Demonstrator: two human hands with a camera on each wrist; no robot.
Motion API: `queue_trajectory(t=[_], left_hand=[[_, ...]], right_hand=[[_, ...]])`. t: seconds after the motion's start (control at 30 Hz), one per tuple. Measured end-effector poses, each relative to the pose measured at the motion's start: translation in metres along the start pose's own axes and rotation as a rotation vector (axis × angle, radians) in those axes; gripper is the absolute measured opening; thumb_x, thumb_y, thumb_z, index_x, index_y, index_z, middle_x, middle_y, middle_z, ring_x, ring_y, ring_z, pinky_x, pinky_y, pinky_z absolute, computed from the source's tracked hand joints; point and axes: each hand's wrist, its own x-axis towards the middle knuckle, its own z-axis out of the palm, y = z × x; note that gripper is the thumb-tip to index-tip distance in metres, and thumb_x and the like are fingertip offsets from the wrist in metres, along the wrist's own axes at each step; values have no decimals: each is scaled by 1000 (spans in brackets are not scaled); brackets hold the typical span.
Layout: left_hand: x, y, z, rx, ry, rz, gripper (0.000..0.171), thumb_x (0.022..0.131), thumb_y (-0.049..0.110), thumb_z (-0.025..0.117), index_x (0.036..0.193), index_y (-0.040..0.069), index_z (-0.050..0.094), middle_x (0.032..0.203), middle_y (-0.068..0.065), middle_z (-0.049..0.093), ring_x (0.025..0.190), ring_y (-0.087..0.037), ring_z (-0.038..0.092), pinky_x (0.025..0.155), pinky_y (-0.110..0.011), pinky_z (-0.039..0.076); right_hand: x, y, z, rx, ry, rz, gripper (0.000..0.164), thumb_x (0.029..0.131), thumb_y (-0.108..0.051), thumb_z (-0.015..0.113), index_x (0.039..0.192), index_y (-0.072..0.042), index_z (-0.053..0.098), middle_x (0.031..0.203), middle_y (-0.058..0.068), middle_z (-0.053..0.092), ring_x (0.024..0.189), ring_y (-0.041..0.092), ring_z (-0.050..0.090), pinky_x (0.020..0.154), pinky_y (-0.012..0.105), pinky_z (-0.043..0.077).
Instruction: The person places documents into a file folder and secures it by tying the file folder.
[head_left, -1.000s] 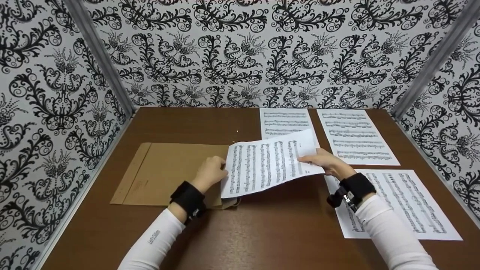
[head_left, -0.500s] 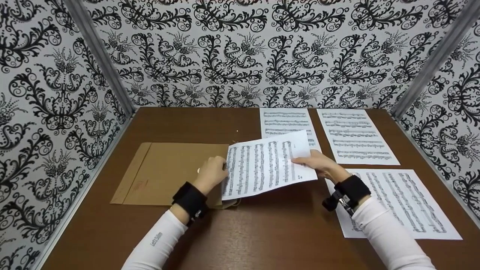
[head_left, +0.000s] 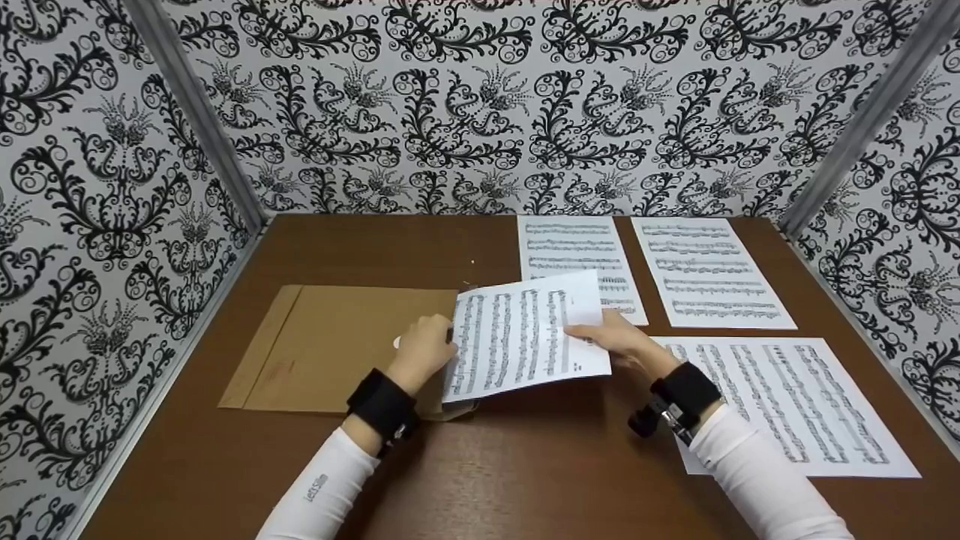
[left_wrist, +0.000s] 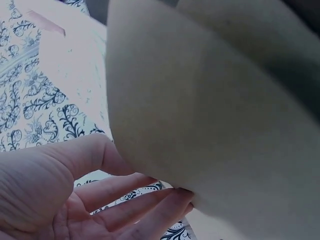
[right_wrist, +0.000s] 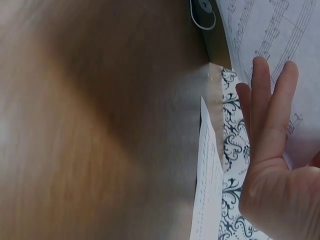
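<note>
A brown paper envelope (head_left: pixel 345 337) lies flat on the left half of the table, its mouth to the right. My left hand (head_left: pixel 424 349) pinches the envelope's upper layer at the mouth; in the left wrist view the brown layer (left_wrist: pixel 190 110) bulges up above thumb and fingers. A printed sheet of music (head_left: pixel 517 337) slants across the mouth, its left end inside the envelope. How deep it goes is hidden. My right hand (head_left: pixel 615 337) holds the sheet's right end, thumb on top, and the right wrist view shows its other fingers (right_wrist: pixel 275 120) extended beneath.
Two more music sheets lie at the back, a left one (head_left: pixel 570 244) and a right one (head_left: pixel 712 270). Another sheet (head_left: pixel 795 405) lies at the front right, partly under the right forearm. Patterned walls (head_left: pixel 480 97) enclose the brown table (head_left: pixel 510 472).
My right hand has moved left with the sheet, and less of the sheet shows outside the envelope. My left hand stays at the envelope's mouth.
</note>
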Motion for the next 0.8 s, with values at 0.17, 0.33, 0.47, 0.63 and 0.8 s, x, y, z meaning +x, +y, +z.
queue_trajectory(t=[0.17, 0.33, 0.47, 0.63, 0.8], left_hand=[[1, -2, 2, 14, 18, 1, 10, 80, 3, 71, 73, 5, 64, 83, -17, 73, 68, -27, 61, 57, -41, 47], [1, -3, 4, 8, 27, -13, 10, 82, 5, 72, 75, 6, 66, 85, -16, 74, 70, -27, 63, 56, -39, 45], [1, -3, 5, 14, 31, -12, 2, 82, 6, 71, 81, 6, 70, 89, -16, 76, 73, -30, 67, 56, -41, 45], [0, -3, 4, 13, 27, -19, 4, 86, 7, 70, 82, 7, 70, 88, -16, 75, 71, -28, 64, 54, -37, 41], [-2, -3, 2, -6, 21, -29, 3, 86, 9, 70, 86, 8, 73, 85, -13, 74, 70, -26, 62, 55, -34, 40]], right_hand=[[3, 2, 10, 13, -2, -17, 46, 101, -9, 60, 142, 10, 48, 100, -1, 77, 83, 13, 78, 75, 31, 65], [6, 2, 20, 34, 8, -21, 46, 101, -8, 61, 141, 9, 50, 102, 3, 77, 85, 15, 78, 76, 33, 65], [8, 1, 27, 27, 14, -25, 45, 100, -9, 62, 140, 9, 51, 104, 5, 77, 85, 15, 78, 76, 33, 65], [11, 0, 34, 4, 33, -23, 43, 100, -9, 61, 138, 10, 52, 107, 10, 77, 84, 15, 77, 75, 33, 65], [15, -1, 43, -7, 41, -20, 43, 100, -10, 61, 138, 8, 53, 114, 17, 75, 85, 17, 77, 76, 35, 65]])
